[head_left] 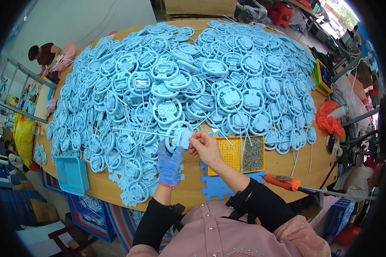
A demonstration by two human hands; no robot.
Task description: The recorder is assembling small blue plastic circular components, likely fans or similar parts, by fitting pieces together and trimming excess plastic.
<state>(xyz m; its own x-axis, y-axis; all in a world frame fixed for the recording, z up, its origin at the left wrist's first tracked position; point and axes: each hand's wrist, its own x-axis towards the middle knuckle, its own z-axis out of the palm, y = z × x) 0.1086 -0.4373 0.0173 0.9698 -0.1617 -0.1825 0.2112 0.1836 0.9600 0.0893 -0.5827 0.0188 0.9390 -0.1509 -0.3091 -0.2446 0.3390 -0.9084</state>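
My left hand (pixel 170 167), in a thin blue glove, grips a light-blue plastic wheel-shaped part (pixel 180 136) by its lower rim. The part has a ring around a flat boxy middle, and a thin stick runs off to its left. My right hand (pixel 205 147), bare, is at the part's right side with thumb and fingers pinched together. Whatever lies between those fingertips is too small to tell. Just right of that hand sits a yellow tray (pixel 229 150), with a heap of small grey metal pieces (pixel 253 155) at its right end.
A large pile of like blue parts (pixel 167 68) covers most of the wooden table (pixel 304 180). A blue basket (pixel 73 174) stands at the left edge. An orange electric screwdriver (pixel 282 182) lies at right near a blue foam mat (pixel 218 186). Another person (pixel 46 55) sits far left.
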